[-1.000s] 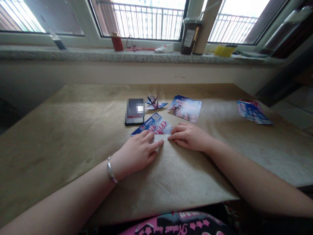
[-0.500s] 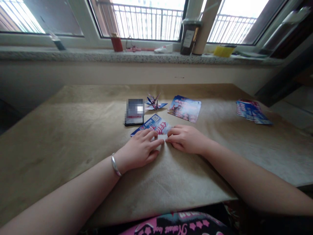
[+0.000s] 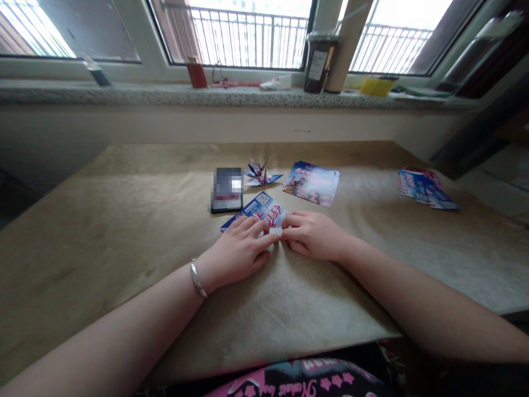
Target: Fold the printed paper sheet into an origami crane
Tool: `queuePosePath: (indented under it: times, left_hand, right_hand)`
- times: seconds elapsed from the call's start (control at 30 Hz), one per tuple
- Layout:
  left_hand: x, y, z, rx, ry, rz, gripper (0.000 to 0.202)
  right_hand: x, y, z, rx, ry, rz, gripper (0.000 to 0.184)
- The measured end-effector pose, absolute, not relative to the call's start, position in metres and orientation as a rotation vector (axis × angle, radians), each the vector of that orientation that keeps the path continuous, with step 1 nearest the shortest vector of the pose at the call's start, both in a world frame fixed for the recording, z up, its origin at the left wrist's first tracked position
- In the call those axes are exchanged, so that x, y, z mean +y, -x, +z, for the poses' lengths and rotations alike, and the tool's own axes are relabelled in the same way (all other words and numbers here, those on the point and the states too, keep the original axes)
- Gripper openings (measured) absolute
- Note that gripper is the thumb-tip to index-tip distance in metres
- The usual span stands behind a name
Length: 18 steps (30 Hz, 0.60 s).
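Observation:
A folded sheet of printed paper [image 3: 261, 208], blue with red lettering and a QR code, lies on the table before me. My left hand [image 3: 243, 242], a silver bangle at its wrist, rests over the paper's left and near part. Its index finger stretches along the near edge, and the thumb sits apart below. Curled in at the right end of the paper, my right hand [image 3: 308, 232] has its fingertips closed on that corner. The two index fingertips nearly meet. Both hands hide the near edge of the paper.
Behind the paper stand a folded paper crane [image 3: 263, 175] and a phone [image 3: 227, 190], its screen blurred. A stack of printed square sheets [image 3: 313, 182] lies right of the crane. More printed sheets [image 3: 427, 189] lie far right. Bottles and small items line the granite windowsill [image 3: 248, 97].
My left hand has slid slightly right, its index fingertip now closer to my right hand. The paper and the other things keep their places.

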<state>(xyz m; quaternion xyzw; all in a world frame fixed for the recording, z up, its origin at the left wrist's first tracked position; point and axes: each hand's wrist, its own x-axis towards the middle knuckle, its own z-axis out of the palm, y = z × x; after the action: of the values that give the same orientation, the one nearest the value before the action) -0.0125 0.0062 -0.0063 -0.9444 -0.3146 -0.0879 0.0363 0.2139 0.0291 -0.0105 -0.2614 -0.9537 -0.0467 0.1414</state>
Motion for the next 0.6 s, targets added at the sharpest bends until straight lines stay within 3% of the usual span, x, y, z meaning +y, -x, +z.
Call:
queuePosePath:
  times: [0.6]
  left_hand:
    - [0.0100,0.0153,0.0007,-0.824,2.926,-0.255,0.020]
  right_hand:
    - [0.0311,-0.2160,-0.0135,-2.730,0.712,-0.140,0.020]
